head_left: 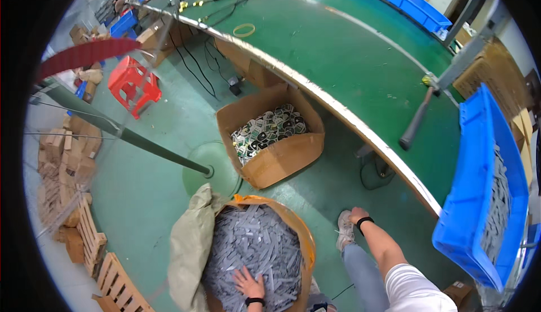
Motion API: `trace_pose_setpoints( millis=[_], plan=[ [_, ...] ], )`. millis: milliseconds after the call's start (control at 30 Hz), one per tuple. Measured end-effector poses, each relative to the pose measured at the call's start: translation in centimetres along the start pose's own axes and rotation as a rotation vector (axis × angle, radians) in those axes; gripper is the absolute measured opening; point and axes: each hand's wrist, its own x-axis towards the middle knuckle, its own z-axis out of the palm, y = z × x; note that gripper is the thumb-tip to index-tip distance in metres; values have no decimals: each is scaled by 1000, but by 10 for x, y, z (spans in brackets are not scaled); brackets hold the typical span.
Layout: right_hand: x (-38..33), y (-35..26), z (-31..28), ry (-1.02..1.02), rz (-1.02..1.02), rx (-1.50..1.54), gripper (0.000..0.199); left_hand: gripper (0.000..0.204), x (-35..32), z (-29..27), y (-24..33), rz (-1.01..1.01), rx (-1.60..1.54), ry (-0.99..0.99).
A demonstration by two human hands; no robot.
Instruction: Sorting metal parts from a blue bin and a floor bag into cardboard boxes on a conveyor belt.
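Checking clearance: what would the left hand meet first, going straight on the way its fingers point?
More of the loose grey strips. The left hand appears to be right on them already, though its exact depth is unclear.

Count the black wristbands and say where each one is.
2. One wristband is at the left hand, which touches the grey strips; the other wristband is at the right hand, seen beside the shoe.

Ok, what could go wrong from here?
The bare left hand is on loose grey strips, so their edges might scratch it. Pushed outward, strips could spill from the container. The fan stand has its base close by, so shifting the container could knock it.
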Motion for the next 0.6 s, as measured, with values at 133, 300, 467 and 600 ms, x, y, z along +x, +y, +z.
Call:
trace_pose_setpoints(
  millis=[133, 300, 467, 600],
  plan=[
    [114, 29, 7, 78, 120, 91, 41, 79, 28, 12, 16, 27, 177, 124],
    [235, 70, 10, 115, 193, 75, 52, 77, 46, 22, 31, 60, 392, 27],
    [320, 75, 10, 113, 198, 104, 57, 76, 47, 13, 30, -3, 317, -18],
    [378, 129, 5, 178, 208, 13, 66, 75, 62, 34, 41, 69, 244, 138]
  ],
)
